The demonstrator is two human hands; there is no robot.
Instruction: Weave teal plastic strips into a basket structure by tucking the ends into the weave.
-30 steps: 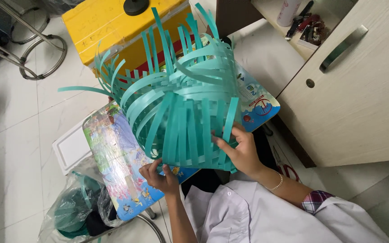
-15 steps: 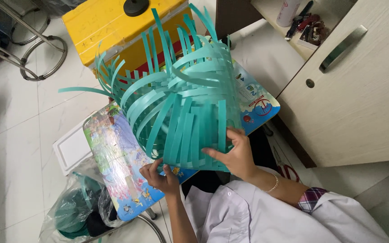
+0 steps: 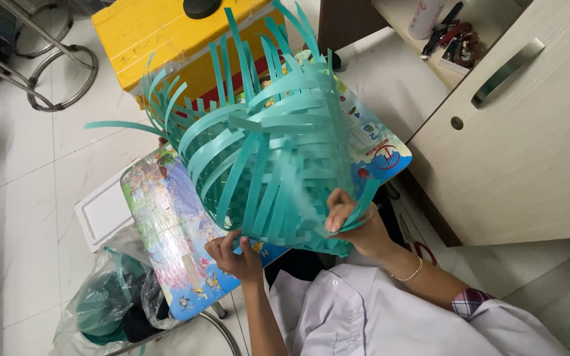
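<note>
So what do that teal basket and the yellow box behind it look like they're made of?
The teal basket: flat woven strips, probably plastic strapping, since they look smooth, springy and slightly glossy. The yellow box: likely hard plastic with a scuffed matte surface, though the material is uncertain.

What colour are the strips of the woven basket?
Teal green, plain; the woven basket shows best in the head view.

Your right hand point(image 3: 357, 227) shifted its hold on the half-woven teal basket point(image 3: 272, 165): a second earlier it lay flat against the lower right edge, and then your fingers curled over the rim and pinched a loose teal strip point(image 3: 364, 201) that bent out to the right. You tipped the basket a little more upright, so its free strip ends rose nearer the yellow box point(image 3: 166, 39). Your left hand point(image 3: 235, 254) moved slightly inward under the bottom edge.
</note>
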